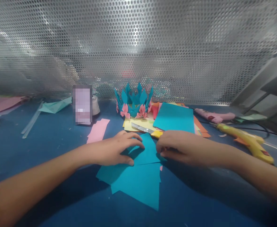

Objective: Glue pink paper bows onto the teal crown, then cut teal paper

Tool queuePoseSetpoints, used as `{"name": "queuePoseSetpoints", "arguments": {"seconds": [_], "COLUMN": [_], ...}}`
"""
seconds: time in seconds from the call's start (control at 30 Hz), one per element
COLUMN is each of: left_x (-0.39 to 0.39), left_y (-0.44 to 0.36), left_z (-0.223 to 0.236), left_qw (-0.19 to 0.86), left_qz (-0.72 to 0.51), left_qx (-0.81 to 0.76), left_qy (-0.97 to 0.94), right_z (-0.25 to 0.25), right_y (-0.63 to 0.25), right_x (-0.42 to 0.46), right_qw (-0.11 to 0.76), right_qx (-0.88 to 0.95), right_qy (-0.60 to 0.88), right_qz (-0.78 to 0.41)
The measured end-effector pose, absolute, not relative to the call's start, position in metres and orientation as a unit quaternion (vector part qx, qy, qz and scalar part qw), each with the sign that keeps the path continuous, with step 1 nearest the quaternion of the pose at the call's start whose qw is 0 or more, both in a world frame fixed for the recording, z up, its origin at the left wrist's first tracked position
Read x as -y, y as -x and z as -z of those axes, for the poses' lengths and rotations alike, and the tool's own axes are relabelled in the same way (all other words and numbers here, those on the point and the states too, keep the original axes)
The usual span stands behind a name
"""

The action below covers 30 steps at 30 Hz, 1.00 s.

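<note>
My left hand (116, 150) rests fingers-down on a teal paper sheet (138, 179) lying on the blue table, pressing its upper part. My right hand (178, 147) is curled with its fingertips pinched on the same sheet's folded edge near the middle. More teal sheets lie under and below it. Just behind my right hand, scissors (145, 129) with a yellow handle lie on a stack of coloured paper (173, 118).
A teal paper crown with pink flowers (133, 102) stands at the back centre against a perforated metal wall. Pink paper strips (98, 130) lie to the left. A yellow glue gun (247, 142) and a pink one (211, 116) lie to the right. A blurred box (82, 104) stands at left.
</note>
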<state>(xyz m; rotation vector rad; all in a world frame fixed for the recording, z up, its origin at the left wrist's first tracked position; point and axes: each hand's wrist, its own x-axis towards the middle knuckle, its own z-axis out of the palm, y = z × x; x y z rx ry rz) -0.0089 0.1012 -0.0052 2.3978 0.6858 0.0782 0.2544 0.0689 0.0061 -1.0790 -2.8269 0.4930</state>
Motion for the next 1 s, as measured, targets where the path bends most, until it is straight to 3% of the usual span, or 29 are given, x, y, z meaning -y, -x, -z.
{"name": "queuePoseSetpoints", "arguments": {"seconds": [0.3, 0.6, 0.8, 1.0], "left_x": [-0.1, -0.074, -0.054, -0.056], "left_y": [0.005, -0.012, -0.024, -0.029], "left_z": [0.0, -0.002, 0.0, -0.001], "left_qw": [0.357, 0.366, 0.492, 0.722], "left_qz": [-0.031, -0.134, -0.282, -0.353], "left_qx": [-0.267, -0.309, -0.329, -0.342], "left_qy": [-0.895, -0.868, -0.755, -0.487], "right_z": [-0.007, 0.005, -0.004, 0.002], "right_y": [-0.254, -0.246, -0.231, -0.226], "right_x": [-0.065, -0.064, -0.048, -0.05], "right_qw": [0.041, 0.254, 0.402, 0.314], "right_qx": [0.934, 0.934, 0.793, 0.683], "right_qy": [0.312, 0.22, 0.375, 0.418], "right_qz": [-0.166, -0.125, -0.264, -0.51]}}
